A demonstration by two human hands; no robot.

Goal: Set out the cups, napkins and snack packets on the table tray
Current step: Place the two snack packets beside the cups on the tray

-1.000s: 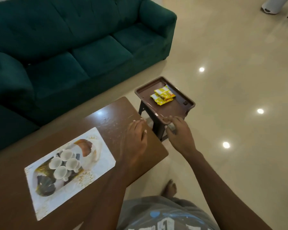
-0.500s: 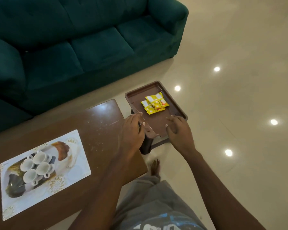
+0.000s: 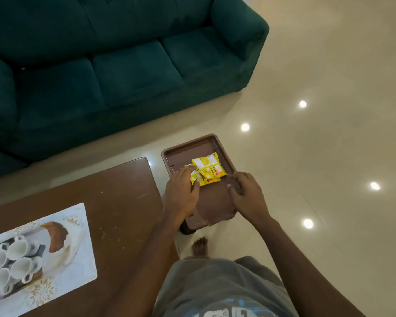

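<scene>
A small brown tray-topped stool (image 3: 206,145) stands on the floor just right of the wooden table (image 3: 114,191). Yellow snack packets (image 3: 209,169) lie in a pile on the tray. My left hand (image 3: 181,193) reaches over the tray's left side, fingers curled onto the nearest packet's left edge. My right hand (image 3: 247,193) rests on the tray's right rim, fingers bent over it. Several white cups (image 3: 12,264) stand together on a patterned white serving tray (image 3: 62,266) at the table's near left.
A dark green sofa (image 3: 114,65) runs along the far side, close behind the table and stool. Shiny beige floor (image 3: 329,110) with light reflections spreads to the right. My bare foot (image 3: 200,247) stands below the stool.
The view has closed in on the stool. My left hand went from the table's corner to the stool's edge and now onto the packets. My right hand slid up along the tray's right rim.
</scene>
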